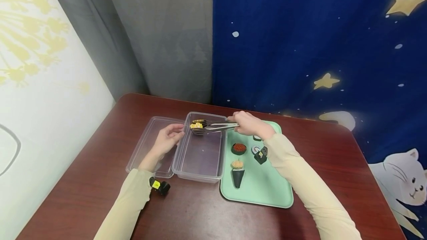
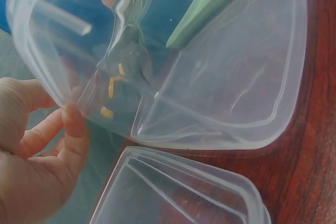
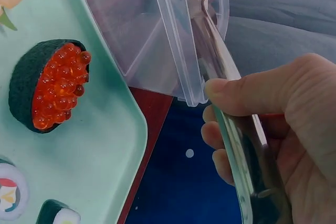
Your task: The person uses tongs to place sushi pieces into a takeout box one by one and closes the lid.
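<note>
My right hand [image 1: 248,123] grips metal serving tongs [image 1: 220,125], thumb on one arm and fingers round the other in the right wrist view. The tong heads reach into the far left part of a clear plastic container [image 1: 205,176]. Between them is a small yellow-and-white food piece [image 1: 197,125], partly covered by the upper head. At the container's left rim, my left hand [image 1: 166,138] pinches the edge between thumb and fingers, as the left wrist view shows. Right of the container lies a green tray [image 1: 263,192] bearing several sushi pieces, among them one topped with red roe [image 3: 60,87].
A clear lid [image 1: 141,151] lies left of the container, under my left hand. On the tray are a dark cone roll [image 1: 238,177], a round roll [image 1: 255,150] and a dark-wrapped piece [image 1: 260,157]. Curtains [image 1: 180,47] hang behind the brown table [image 1: 200,214].
</note>
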Tool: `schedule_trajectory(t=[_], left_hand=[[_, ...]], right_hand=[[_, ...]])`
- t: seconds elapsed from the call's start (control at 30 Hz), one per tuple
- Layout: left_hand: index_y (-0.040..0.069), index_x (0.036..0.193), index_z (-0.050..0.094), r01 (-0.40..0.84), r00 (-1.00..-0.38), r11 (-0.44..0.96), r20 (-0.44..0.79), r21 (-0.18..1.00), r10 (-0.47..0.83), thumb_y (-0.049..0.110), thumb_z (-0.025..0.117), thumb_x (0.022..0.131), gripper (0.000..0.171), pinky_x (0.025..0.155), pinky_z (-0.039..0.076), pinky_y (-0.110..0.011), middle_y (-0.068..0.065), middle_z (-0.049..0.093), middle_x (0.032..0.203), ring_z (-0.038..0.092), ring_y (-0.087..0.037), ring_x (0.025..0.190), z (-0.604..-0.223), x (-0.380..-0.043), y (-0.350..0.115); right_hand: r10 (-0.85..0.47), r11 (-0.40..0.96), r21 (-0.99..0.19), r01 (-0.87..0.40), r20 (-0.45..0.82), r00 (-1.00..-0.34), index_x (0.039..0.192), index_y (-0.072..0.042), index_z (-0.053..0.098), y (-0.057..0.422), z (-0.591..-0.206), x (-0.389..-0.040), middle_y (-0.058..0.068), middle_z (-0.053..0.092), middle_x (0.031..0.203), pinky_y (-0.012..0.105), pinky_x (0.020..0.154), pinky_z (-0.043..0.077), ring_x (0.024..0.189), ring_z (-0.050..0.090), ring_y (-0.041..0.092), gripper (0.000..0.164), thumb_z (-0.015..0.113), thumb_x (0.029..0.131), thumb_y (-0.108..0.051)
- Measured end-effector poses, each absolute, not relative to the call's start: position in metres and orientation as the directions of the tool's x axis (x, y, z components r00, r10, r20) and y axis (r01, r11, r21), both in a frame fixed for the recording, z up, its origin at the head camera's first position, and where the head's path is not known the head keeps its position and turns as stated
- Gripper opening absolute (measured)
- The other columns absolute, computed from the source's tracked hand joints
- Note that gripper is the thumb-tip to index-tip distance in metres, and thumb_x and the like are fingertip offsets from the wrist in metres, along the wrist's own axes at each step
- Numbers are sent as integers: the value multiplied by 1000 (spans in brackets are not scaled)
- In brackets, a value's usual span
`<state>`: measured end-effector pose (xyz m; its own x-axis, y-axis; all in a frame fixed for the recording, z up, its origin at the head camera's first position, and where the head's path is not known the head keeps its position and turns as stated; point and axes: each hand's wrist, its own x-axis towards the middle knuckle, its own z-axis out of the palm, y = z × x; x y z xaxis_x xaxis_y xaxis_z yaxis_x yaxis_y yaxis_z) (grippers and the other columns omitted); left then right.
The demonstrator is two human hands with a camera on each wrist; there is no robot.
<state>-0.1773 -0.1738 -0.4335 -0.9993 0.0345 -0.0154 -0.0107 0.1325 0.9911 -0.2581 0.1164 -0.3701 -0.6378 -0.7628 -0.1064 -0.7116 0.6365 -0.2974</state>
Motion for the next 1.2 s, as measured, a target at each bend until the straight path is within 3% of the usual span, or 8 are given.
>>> schedule_trajectory(t=[0.3, 0.73, 1.0, 1.2], left_hand=[[-17, 121, 48, -4, -1000, 140, -9, 990, 29, -5, 55, 89, 35, 56, 45, -17, -38, 51, 115, 55, -12, 70, -431, -177, -173], [-12, 122, 50, 1, -1000, 148, -1, 989, 8, -1, 57, 90, 35, 55, 44, -17, -32, 54, 114, 54, -5, 67, -458, -189, -181], [-13, 122, 50, 5, -1000, 120, 3, 993, 14, -3, 58, 89, 35, 55, 45, -17, -34, 54, 114, 55, -5, 67, -458, -187, -179], [-17, 121, 48, -6, -1000, 145, -10, 989, 26, -6, 55, 89, 35, 56, 46, -18, -38, 51, 114, 56, -9, 70, -433, -175, -173]], right_hand=[[-750, 659, -277, -700, -173, -638, 124, 7, 56, 104, -361, -262, 21, 60, 118, 33, 78, 51, 101, 60, 30, 42, 55, 81, 8], [-737, 676, -211, -706, -194, -647, 122, 5, 59, 102, -354, -260, 19, 61, 116, 35, 83, 51, 105, 59, 29, 41, 54, 82, 7], [-742, 655, -289, -699, -69, -667, 126, 6, 55, 133, -351, -247, 21, 60, 112, 36, 77, 51, 94, 59, 27, 43, 63, 84, 0], [-729, 628, -344, -698, 55, -683, 129, 8, 51, 164, -356, -233, 20, 59, 112, 35, 71, 48, 78, 54, 19, 47, 65, 85, -3]])
